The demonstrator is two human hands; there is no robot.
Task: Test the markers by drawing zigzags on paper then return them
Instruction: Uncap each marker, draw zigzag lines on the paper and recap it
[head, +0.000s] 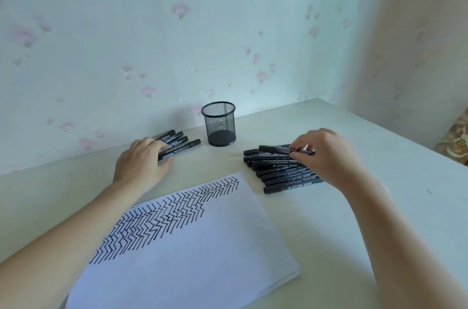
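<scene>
- On the pale cream table point(379, 146), near its far edge against the flowered wall, a black wire-mesh pen cup point(220, 124) is seen standing upright, with nothing visible inside it.
- Toward the far left of the table, just beside the cup, a small group of four black capped markers point(180, 141) is laid side by side, caps pointing toward the cup.
- The left hand point(143, 163) is rested palm-down on the near ends of this small group; its fingers point(162, 150) are spread loosely over the barrels and are not closed around any one marker.
- Right of the cup, a larger pile of black markers with pale printed labels point(283, 172) is laid in a rough row, caps pointing left, stretching from the far edge toward the sheet.
- The right hand point(321, 156) is held over the far end of this pile; its thumb and fingers point(300, 149) are pinched on the barrel of a single black marker at the top of the pile point(276, 149), which lies across the others with its cap to the left.
- Nearer the front edge, a white sheet of paper on a thin stack point(192, 258) is laid at an angle, apart from both marker groups.
- Along the sheet's far-left edge, a dense band of black zigzag lines point(162, 215) is drawn from the far corner down toward the left forearm; the remainder of the sheet is blank.
</scene>
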